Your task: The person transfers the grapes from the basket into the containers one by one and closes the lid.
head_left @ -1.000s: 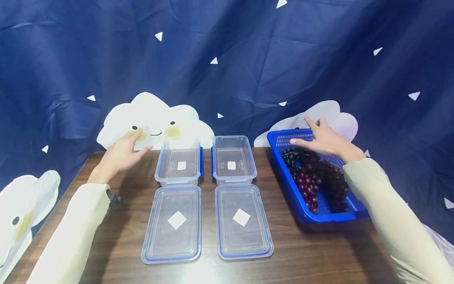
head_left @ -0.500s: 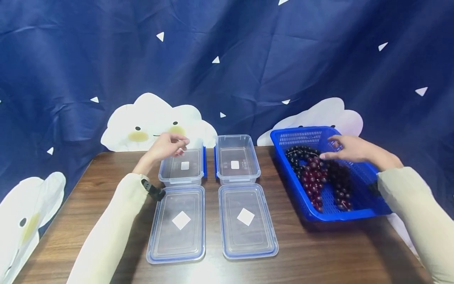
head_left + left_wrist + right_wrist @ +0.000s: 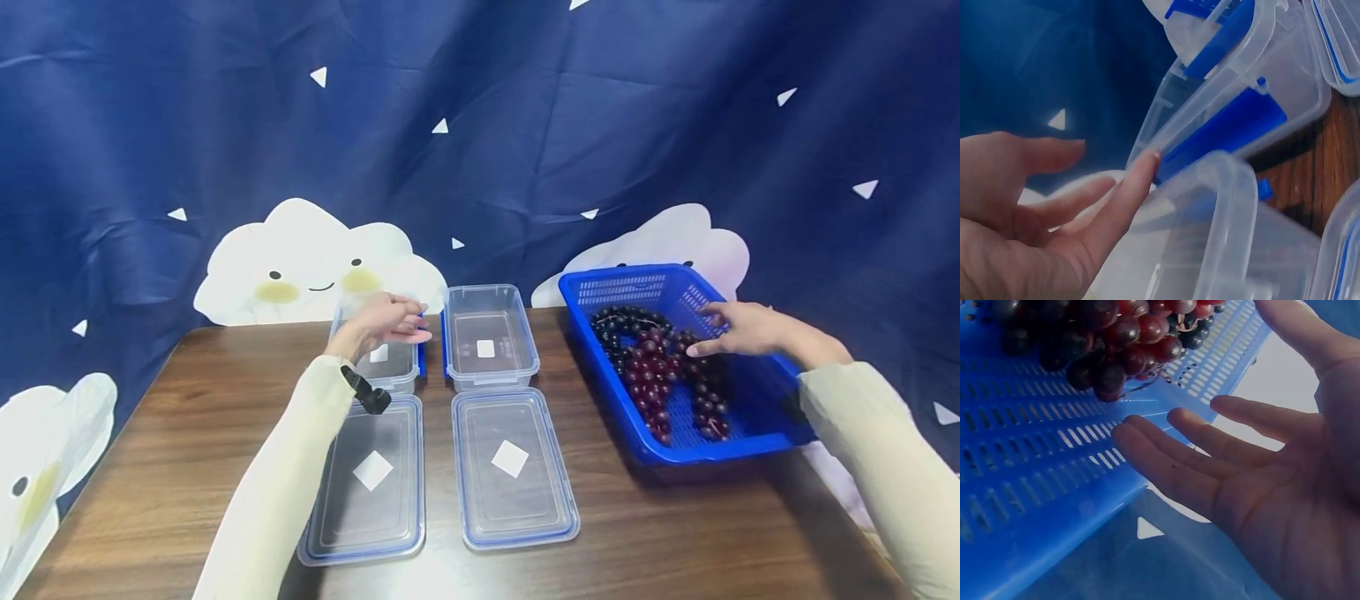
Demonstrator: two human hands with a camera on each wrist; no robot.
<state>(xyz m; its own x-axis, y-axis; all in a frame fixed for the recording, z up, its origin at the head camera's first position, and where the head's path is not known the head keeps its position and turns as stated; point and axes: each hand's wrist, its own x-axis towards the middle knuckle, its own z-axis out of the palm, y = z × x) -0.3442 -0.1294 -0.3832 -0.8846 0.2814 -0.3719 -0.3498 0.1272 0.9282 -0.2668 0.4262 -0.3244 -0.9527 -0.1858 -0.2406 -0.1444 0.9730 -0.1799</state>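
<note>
My left hand (image 3: 384, 320) hovers over the left clear plastic container (image 3: 397, 379), fingers relaxed and holding nothing. In the left wrist view its fingers (image 3: 1125, 200) overlap the container's rim. My right hand (image 3: 750, 328) reaches over the blue basket (image 3: 652, 450), fingers spread and nothing between them. Below it lie bunches of grapes: a red bunch (image 3: 651, 375), a black bunch (image 3: 626, 321) and a dark bunch (image 3: 708, 400). The right wrist view shows the open palm (image 3: 1285, 494) beside the grapes (image 3: 1116, 337), fingertips apart from them.
A second clear container (image 3: 491, 333) stands right of the first, each with a white label inside. Two clear lids with blue seals, the left lid (image 3: 367, 517) and the right lid (image 3: 517, 508), lie in front on the wooden table (image 3: 187, 433). A navy curtain (image 3: 510, 150) hangs behind.
My left hand has moved right, from beside the left container to above it. My right hand has shifted right and lower into the basket's area, over the grapes. The basket and containers stay in place.
</note>
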